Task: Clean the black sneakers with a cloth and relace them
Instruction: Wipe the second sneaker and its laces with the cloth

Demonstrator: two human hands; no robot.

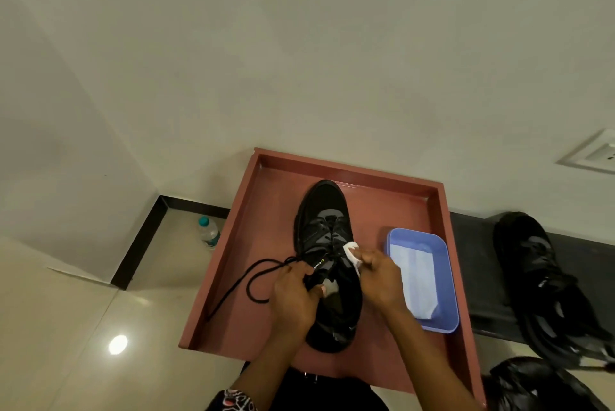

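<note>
A black sneaker (321, 221) with grey panels lies toe-away in the middle of a reddish-brown tray (263, 211). My left hand (293, 294) grips the sneaker's tongue and collar on its left side. A loose black lace (246, 280) loops out to the left over the tray. My right hand (379, 277) pinches a small white cloth (352, 252) against the sneaker's right side near the eyelets. A second black sneaker (532, 261) rests on a dark ledge to the right of the tray.
A blue plastic tub (447, 280) holding a folded white cloth sits in the tray right of the sneaker. A water bottle (209, 232) stands on the tiled floor to the left. A black bag (532, 384) lies bottom right. A wall socket (595, 157) is at far right.
</note>
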